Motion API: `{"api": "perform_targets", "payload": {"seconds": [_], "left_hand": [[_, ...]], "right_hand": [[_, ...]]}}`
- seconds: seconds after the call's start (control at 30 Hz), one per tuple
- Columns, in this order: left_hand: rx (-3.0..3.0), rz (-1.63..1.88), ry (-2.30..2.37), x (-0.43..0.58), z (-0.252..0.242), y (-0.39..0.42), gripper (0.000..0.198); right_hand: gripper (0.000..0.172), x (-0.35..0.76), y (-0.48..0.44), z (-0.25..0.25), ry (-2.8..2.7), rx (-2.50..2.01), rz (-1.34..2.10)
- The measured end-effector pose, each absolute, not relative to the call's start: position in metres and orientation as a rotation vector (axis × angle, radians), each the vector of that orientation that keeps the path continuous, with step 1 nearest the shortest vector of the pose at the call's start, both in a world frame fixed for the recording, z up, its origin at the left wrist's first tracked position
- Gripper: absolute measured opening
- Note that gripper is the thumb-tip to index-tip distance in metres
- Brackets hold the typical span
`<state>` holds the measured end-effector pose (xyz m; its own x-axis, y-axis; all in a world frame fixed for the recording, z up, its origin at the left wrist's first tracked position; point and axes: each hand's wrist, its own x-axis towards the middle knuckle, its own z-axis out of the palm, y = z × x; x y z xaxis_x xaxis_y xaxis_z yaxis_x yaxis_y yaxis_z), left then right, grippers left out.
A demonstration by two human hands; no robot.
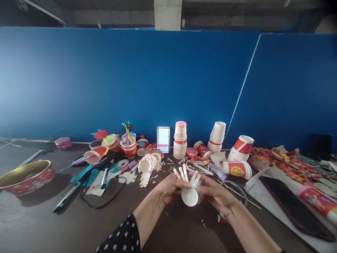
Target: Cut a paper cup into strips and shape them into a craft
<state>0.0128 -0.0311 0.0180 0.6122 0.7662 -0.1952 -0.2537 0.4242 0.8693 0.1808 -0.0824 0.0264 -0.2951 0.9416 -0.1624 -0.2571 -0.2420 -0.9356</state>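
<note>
My left hand [168, 188] and right hand [217, 194] are pressed together around a white paper cup [189, 196], gripping it over the middle of the brown worktop [79, 225]. Its base is turned toward me, and narrow red-and-gold printed strips [185, 174] fan upward between my fingers. My left forearm shows a black sleeve [122, 237] with white dots. Beyond my hands lies a white paper cup with a cut, fringed wall [146, 164]. Farther back, nested paper cups [180, 140] stand in a column topped with pink, and a white stack [217, 137] stands tilted beside it. A red cup [129, 148] holds upright coloured strips, and a red-printed cup [237, 169] lies on its side, bearing a round gold emblem. At far left sits a red patterned bowl [26, 176] with a gold interior. Black marker pens [105, 177] and a tape roll [123, 163] lie left of my hands. A card [163, 139] stands behind the fringed cup, but its face is blurred. I can read no writing on any label.
</note>
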Motion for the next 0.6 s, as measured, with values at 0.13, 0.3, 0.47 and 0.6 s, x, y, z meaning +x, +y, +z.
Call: {"api": "perform_targets", "payload": {"seconds": [0.13,0.3,0.47,0.6], "left_hand": [[0.974,0.666,0.621,0.012,0.020,-0.033,0.039],[0.985,0.650,0.570,0.013,0.021,-0.034,0.039],[0.941,0.700,0.485,0.011,0.021,-0.033,0.035],[0.936,0.704,0.410,0.009,0.020,-0.032,0.035]], "right_hand": [[0.045,0.182,-0.083,0.025,-1.153,-0.968,1.734],[0.043,0.184,-0.079,0.020,-1.041,-0.906,1.705],[0.033,0.191,-0.073,0.009,-0.932,-0.821,1.763],[0.028,0.191,-0.076,0.011,-1.015,-0.767,1.814]]}}
